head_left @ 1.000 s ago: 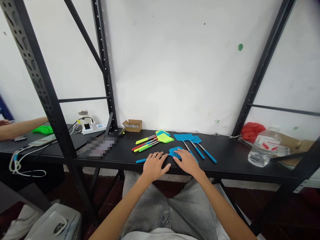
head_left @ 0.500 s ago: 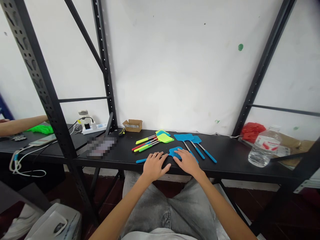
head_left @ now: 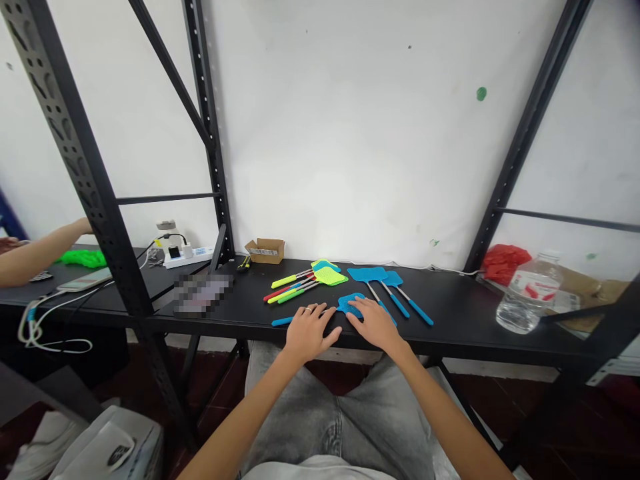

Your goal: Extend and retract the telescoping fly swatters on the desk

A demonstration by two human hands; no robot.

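Note:
A blue fly swatter (head_left: 344, 303) lies crosswise near the front edge of the black shelf. My left hand (head_left: 311, 331) rests flat over its shaft, fingers spread, with the blue handle sticking out to the left. On the swatter's mesh head lie the fingers of my right hand (head_left: 374, 323), also stretched out. Neither hand is closed round it. Behind my left hand is a fanned pile of fly swatters (head_left: 330, 275) with yellow, red, blue and green handles. Several blue fly swatters (head_left: 367, 274) lie behind my right hand, their handles pointing toward the front right.
A small cardboard box (head_left: 266, 251) and a yellow-black cutter (head_left: 244, 265) sit at the back left. A water bottle (head_left: 530, 293) and a red plastic bag (head_left: 507, 265) stand at right. Past the left black post (head_left: 103, 193) are a power strip (head_left: 189, 257), cables and a co-worker's arm (head_left: 45, 253).
The co-worker's arm at the far left has shifted slightly. My hands and the fly swatters have stayed in place.

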